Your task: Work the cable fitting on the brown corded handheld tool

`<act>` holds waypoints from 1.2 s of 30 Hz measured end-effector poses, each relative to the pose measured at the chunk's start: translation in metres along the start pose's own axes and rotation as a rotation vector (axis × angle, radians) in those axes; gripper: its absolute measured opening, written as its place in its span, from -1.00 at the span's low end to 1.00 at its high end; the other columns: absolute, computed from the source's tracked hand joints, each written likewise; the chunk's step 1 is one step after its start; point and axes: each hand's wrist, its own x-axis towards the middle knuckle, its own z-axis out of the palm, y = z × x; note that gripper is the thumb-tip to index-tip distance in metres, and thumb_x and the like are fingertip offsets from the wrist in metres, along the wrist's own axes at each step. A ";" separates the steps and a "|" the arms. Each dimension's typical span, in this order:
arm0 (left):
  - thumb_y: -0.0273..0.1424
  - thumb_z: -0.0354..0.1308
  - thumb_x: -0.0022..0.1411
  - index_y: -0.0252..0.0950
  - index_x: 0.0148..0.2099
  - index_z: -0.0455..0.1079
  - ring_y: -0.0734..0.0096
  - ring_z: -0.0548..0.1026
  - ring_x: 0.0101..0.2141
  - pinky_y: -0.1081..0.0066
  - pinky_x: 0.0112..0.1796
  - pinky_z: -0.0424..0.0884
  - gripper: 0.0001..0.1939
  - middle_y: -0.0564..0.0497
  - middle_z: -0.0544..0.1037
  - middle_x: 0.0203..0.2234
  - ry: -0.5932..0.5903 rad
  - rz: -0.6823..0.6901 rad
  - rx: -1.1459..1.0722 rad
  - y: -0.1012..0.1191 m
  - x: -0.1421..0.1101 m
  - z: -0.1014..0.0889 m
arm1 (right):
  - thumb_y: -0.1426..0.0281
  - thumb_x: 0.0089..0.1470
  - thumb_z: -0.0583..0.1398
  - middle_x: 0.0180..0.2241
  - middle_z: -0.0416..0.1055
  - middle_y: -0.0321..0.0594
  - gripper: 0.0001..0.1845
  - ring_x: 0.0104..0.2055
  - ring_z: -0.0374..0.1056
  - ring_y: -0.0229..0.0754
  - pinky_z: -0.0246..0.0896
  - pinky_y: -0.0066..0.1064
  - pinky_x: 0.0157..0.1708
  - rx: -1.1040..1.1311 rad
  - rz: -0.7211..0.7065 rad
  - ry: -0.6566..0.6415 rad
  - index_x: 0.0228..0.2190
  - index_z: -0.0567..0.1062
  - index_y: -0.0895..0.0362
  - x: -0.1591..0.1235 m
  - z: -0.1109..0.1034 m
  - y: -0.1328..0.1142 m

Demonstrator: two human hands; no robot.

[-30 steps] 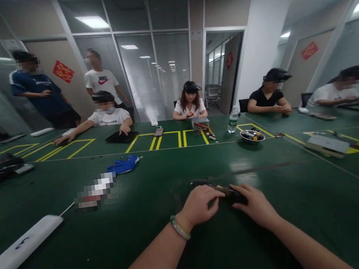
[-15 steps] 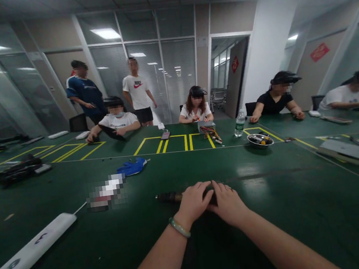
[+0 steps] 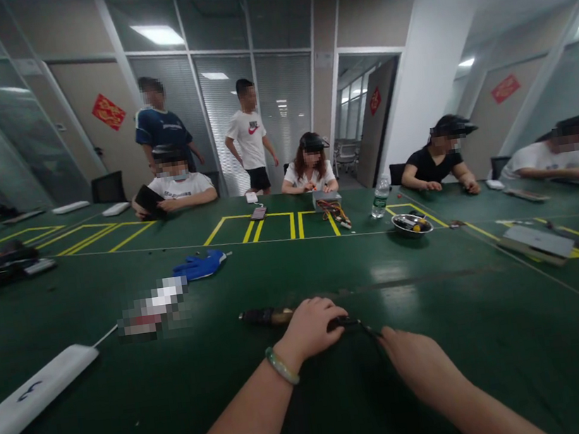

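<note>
1. My left hand lies over a dark, roughly cylindrical tool with a brown middle section, its fingers curled around it.
2. The tool lies low over the green counter, its metal-tipped end pointing to about 9 o'clock from that hand; I cannot tell whether it touches the surface.
3. My right hand, at about 4 o'clock from my left, has its fingertips closed on a thin dark strand, which runs from my left fingers; how it joins the tool is hidden.
4. A pale green bangle circles my left wrist.
5. From my left hand, a blue glove lies at 10 o'clock and a corded white bar between 8 and 9 o'clock.
6. A grey box with coloured wires sits near 12 o'clock, a water bottle at 1 o'clock, and a metal bowl of small parts at 2 o'clock, near the bottle.
7. People sit along the far side, two more standing behind.
</note>
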 end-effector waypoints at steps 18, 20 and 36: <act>-0.36 0.23 0.13 -0.15 -0.05 0.42 0.27 0.42 -0.11 0.30 -0.06 0.29 -0.70 0.03 0.51 -0.15 -0.053 -0.072 0.034 -0.016 0.000 -0.005 | 0.20 0.31 -0.03 -0.63 0.32 -0.31 -0.51 -0.56 0.22 -0.30 0.09 -0.49 -0.46 0.926 -0.275 -0.199 -0.34 0.58 0.22 0.084 0.007 -0.031; -0.33 0.20 0.17 -0.18 -0.11 0.43 0.28 0.43 -0.13 0.31 -0.09 0.30 -0.78 0.01 0.50 -0.18 -0.050 -0.082 0.053 -0.014 0.001 -0.005 | 0.17 0.30 -0.04 -0.63 0.29 -0.32 -0.49 -0.55 0.20 -0.30 0.08 -0.49 -0.46 1.019 -0.216 -0.116 -0.32 0.58 0.23 0.091 0.011 -0.020; -0.30 0.05 0.33 -0.19 -0.06 0.40 0.26 0.40 -0.11 0.25 -0.08 0.27 -0.81 0.00 0.47 -0.16 -0.048 -0.086 0.099 -0.003 0.001 -0.001 | 0.03 0.31 -0.08 -0.35 0.47 -0.18 -0.49 -0.30 0.38 -0.14 0.10 -0.40 -0.29 0.546 -0.058 0.150 -0.28 0.50 0.08 0.060 0.024 -0.026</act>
